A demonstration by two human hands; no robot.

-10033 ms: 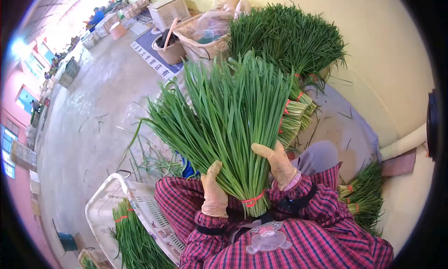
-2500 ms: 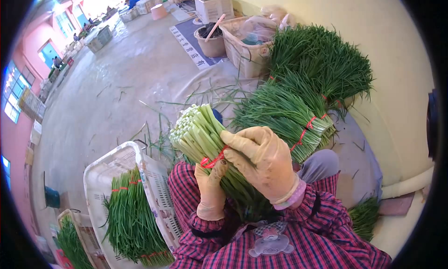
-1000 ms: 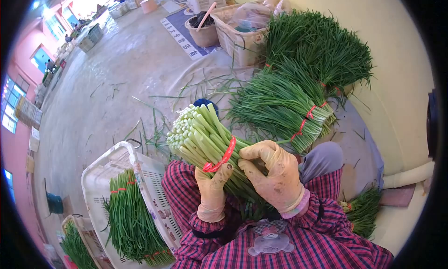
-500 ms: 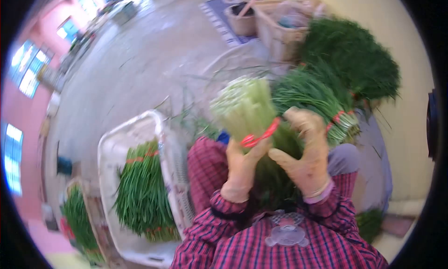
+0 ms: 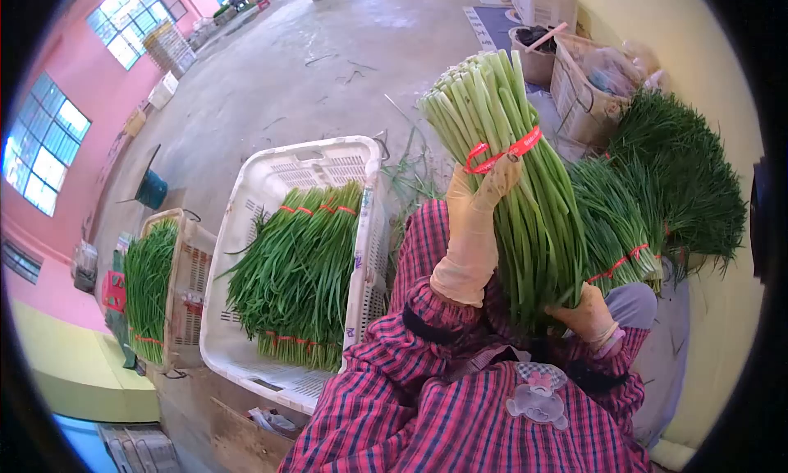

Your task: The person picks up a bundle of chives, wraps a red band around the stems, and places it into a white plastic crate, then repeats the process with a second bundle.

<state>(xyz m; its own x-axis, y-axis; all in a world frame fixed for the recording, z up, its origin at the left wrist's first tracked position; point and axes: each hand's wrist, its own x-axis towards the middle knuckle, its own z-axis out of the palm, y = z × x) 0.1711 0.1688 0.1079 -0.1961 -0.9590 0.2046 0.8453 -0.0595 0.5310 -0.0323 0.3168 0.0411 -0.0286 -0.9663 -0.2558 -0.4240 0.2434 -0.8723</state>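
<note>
A thick bundle of garlic chives point(image 5: 529, 202) is held up in front of me, pale cut ends at the top and green leaves pointing down. Red tape point(image 5: 501, 151) circles it below the pale ends. My left hand point(image 5: 476, 227), in a pale rubber glove, grips the bundle at the tape. Lower down, my gloved right hand point(image 5: 587, 315) is closed around the leafy end; some of its fingers are hidden behind the leaves. To the left, a white plastic crate point(image 5: 287, 157) holds several taped chive bundles point(image 5: 295, 268).
More chives lie at my right: a taped bundle point(image 5: 616, 218) and a dark green heap point(image 5: 681, 177) by the yellow wall. Behind them stand a bucket point(image 5: 533, 58) and a basket with plastic bags point(image 5: 579, 91). A second crate point(image 5: 187, 292) of chives is at far left.
The view has swung left, bringing more of the crates into sight. My right hand has moved from near the tape down to the leafy end, and the bundle now tilts with its cut ends up-left.
</note>
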